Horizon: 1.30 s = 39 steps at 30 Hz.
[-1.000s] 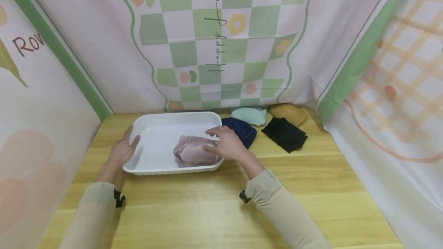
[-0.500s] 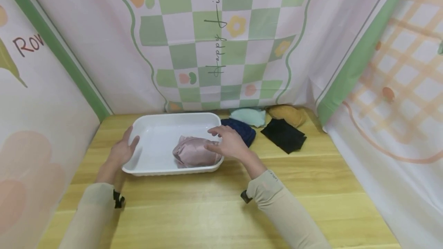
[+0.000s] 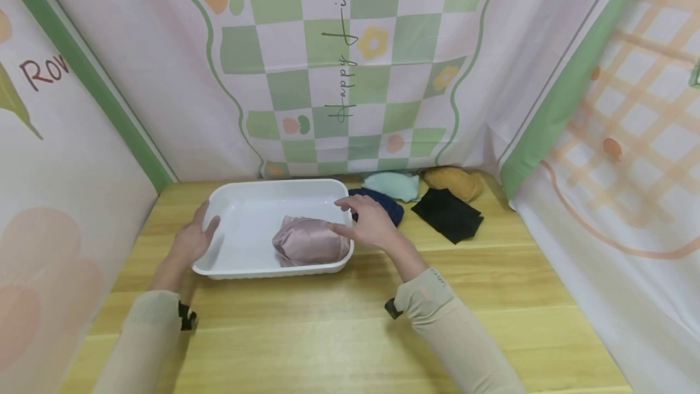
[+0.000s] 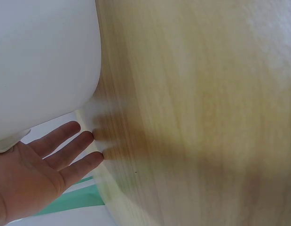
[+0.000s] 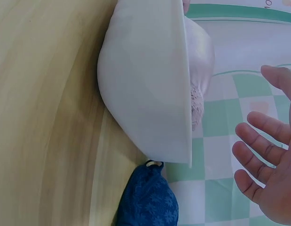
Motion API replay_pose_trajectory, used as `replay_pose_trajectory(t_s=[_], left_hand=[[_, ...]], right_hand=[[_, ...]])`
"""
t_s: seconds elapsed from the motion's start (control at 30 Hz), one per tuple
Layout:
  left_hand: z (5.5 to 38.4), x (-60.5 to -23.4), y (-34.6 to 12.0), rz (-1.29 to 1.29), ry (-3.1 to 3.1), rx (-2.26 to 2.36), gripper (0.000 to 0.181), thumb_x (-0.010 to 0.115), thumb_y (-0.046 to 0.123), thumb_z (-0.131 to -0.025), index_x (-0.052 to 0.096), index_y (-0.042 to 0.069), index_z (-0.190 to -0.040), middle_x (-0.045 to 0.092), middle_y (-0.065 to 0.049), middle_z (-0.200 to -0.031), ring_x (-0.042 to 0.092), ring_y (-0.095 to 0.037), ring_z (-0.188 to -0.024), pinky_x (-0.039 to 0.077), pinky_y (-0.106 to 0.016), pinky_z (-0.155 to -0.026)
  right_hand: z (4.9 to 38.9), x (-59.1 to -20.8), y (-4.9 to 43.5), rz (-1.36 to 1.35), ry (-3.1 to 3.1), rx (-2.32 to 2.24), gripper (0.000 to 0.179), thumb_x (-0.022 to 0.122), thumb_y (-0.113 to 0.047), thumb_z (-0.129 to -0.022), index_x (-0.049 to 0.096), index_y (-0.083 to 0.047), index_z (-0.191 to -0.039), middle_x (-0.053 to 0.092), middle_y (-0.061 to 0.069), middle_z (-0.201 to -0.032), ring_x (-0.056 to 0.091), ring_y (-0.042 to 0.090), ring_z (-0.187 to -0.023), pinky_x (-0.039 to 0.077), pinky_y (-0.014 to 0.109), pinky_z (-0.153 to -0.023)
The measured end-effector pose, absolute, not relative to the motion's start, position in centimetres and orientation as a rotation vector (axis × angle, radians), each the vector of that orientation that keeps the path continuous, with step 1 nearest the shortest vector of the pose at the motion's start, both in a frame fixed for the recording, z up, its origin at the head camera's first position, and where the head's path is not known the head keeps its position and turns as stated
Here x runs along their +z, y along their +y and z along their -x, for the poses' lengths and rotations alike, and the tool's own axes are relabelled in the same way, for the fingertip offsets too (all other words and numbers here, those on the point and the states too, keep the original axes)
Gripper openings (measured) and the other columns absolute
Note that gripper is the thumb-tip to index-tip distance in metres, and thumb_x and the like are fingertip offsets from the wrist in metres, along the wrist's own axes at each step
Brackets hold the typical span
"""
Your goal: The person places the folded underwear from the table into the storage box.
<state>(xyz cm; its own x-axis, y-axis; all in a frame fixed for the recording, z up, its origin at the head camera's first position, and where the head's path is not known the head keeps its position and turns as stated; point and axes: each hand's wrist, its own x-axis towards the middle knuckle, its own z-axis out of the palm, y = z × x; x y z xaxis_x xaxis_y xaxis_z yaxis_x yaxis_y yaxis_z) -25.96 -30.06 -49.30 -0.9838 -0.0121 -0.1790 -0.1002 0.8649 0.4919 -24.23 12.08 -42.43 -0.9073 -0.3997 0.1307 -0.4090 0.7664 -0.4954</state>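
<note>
Head view: The pink satin bundle (image 3: 310,244) lay inside the white tray (image 3: 240,233), toward its near right corner. Its glossy, creased fabric suggested a light, soft, slippery load, best gathered across the puffed middle; the tray appeared rigid and smooth, better held by the rims of its short ends. The left hand (image 3: 191,239) rested at the left rim, thumb apart from the fingers; the right hand (image 3: 373,224) was spread over the right end, pinching nothing. A navy piece (image 3: 389,207), mint piece (image 3: 392,186), mustard piece (image 3: 455,182) and black piece (image 3: 449,215) lay on the table (image 3: 301,333).

Left wrist view: Three straight, separated fingers (image 4: 72,149) extended below the tray rim, a detail hidden from above. Whether the index finger pressed the tray could not be told; the bundle was out of sight.

Right wrist view: The right hand stood apart from the tray wall. The bundle bulged above the rim, showing a lace edge (image 5: 197,108), probably its most delicate part; the navy piece displayed a floral pattern and a loop (image 5: 161,165) near the tray corner.
</note>
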Motion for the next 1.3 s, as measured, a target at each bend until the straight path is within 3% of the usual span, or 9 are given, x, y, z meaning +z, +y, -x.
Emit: replay_pose_trajectory(t_s=[0.23,0.63,0.97,1.3], left_hand=[[25.9,-49.1,-30.0,0.073,2.879,0.783,0.078,0.014,0.061,-0.104,-0.008,0.011,-0.16,0.019,-0.04,-0.156,0.026,-0.064,-0.137,0.026,-0.071,-0.115],[26.1,-49.0,-30.0,0.085,2.867,0.779,0.079,0.015,0.061,-0.104,-0.011,0.013,-0.16,0.018,-0.039,-0.157,0.025,-0.064,-0.138,0.026,-0.071,-0.114],[26.0,-49.3,-30.1,0.093,2.868,0.769,0.079,0.013,0.062,-0.103,-0.011,0.013,-0.16,0.017,-0.038,-0.157,0.024,-0.063,-0.139,0.024,-0.071,-0.115],[26.0,-49.3,-30.1,0.079,2.874,0.775,0.079,0.014,0.062,-0.103,-0.009,0.012,-0.16,0.018,-0.038,-0.157,0.024,-0.064,-0.138,0.023,-0.072,-0.115]], right_hand=[[24.4,-42.1,12.8,-0.651,-2.918,0.823,0.062,0.069,-0.054,-0.088,0.059,-0.019,-0.137,0.067,0.003,-0.122,0.061,0.025,-0.113,0.051,0.045,-0.098],[25.1,-41.8,14.2,-0.577,-2.846,0.873,0.057,0.071,-0.05,-0.087,0.064,-0.015,-0.131,0.07,0.009,-0.116,0.065,0.027,-0.107,0.053,0.046,-0.094],[25.2,-41.9,15.0,-0.496,-2.892,0.929,0.059,0.069,-0.055,-0.088,0.061,-0.019,-0.134,0.068,0.004,-0.12,0.063,0.027,-0.113,0.053,0.044,-0.097],[25.7,-41.8,15.8,-0.499,-2.881,0.928,0.058,0.068,-0.05,-0.09,0.06,-0.015,-0.135,0.068,0.011,-0.123,0.062,0.028,-0.113,0.052,0.046,-0.098]])
